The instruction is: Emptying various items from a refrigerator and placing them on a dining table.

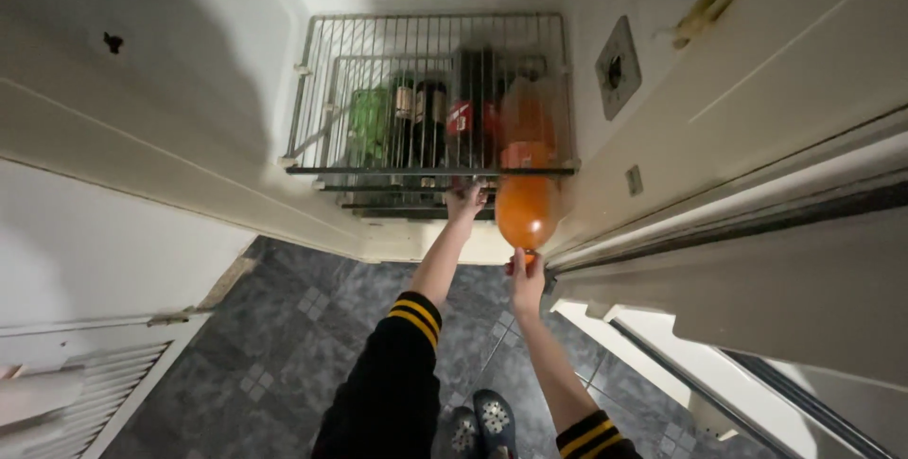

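Hands split: left hand [465,202] gripping shelf [430,172] edge, right hand [526,275] cupping orange bottle [526,206] base; likely heavy, smooth, slippery, best gripped around its body.

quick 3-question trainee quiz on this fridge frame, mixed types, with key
1. True or false: the right hand grips the orange bottle by its cap end.
2. Where is the left hand?
A. on the floor
B. at the front edge of the wire shelves
C. on the orange bottle's body
3. Fill in: the sleeves are black with ______ stripes at the cuff.

Key
1. True. The hand holds the bottle's near end, while the far end lies at the shelf's right side.
2. B. It reaches to the shelf front, left of the bottle, near the dark bottles.
3. Yellow.
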